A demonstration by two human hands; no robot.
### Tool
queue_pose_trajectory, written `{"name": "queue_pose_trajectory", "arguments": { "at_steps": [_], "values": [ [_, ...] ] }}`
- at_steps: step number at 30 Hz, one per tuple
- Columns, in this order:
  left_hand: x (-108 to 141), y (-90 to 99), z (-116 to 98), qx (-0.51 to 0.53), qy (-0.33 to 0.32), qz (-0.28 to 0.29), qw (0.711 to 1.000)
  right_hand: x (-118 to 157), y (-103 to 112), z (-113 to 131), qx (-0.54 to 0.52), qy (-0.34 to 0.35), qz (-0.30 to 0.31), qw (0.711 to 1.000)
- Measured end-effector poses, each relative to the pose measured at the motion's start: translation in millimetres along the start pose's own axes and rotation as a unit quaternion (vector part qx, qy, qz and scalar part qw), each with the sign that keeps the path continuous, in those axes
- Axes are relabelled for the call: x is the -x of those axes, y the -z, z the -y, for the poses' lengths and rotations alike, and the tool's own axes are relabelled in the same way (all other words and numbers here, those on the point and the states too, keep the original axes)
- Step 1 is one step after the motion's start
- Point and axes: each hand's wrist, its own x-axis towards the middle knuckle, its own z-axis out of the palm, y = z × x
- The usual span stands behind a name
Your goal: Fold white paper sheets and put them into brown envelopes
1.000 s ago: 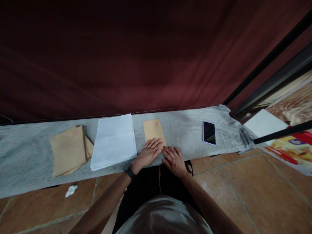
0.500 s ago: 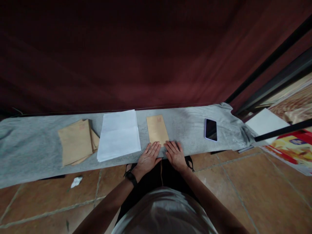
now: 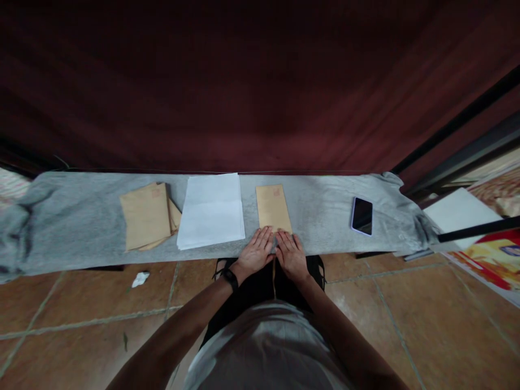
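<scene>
"How are we gripping with our left hand [image 3: 254, 253] and our right hand [image 3: 291, 259]?"

"Both lie palm down with fingers stretched out, near the middle of the frame, pinching nothing. We have our fingertips on the near end of the single brown envelope [image 3: 273, 205] — how hard we press, we cannot tell."

"Where does that envelope lie from our hands?"

"Just above them in the frame, flat on the grey cloth [image 3: 320, 208], its red mark at the upper right corner. Our fingers hide part of its lower edge, and our hands are very close together there."

"And what do we have to the left?"

"Near it, the white paper stack [image 3: 211, 211], its sheets slightly uneven at the edges. Farther left sits the pile of brown envelopes [image 3: 146, 219], fanned a little, near the paper but apart from our hands."

"To the right?"

"Our phone [image 3: 362, 216], dark screen up in a pale purple case, well apart from our right hand. At the right edge of the frame, a black bar [image 3: 479, 229] crosses in front of a white panel [image 3: 461, 212]."

"Anything below and above?"

"We see a white scrap [image 3: 140, 279] on the tiled floor [image 3: 426, 303] at the lower left — and the dark red curtain [image 3: 252, 92] fills the top."
</scene>
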Motion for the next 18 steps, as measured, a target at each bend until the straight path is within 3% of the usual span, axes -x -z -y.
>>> {"name": "queue_pose_trajectory", "arguments": {
  "at_steps": [9, 18],
  "values": [
    [12, -5.4, -4, -0.015, 0.071, -0.036, 0.997, 2, 1, -9, 0.021, -0.041, -0.019, 0.999],
    [17, -6.5, -2, 0.016, 0.073, -0.069, 0.995, 1, 3, -6, 0.029, -0.044, -0.05, 0.997]
  ]
}}
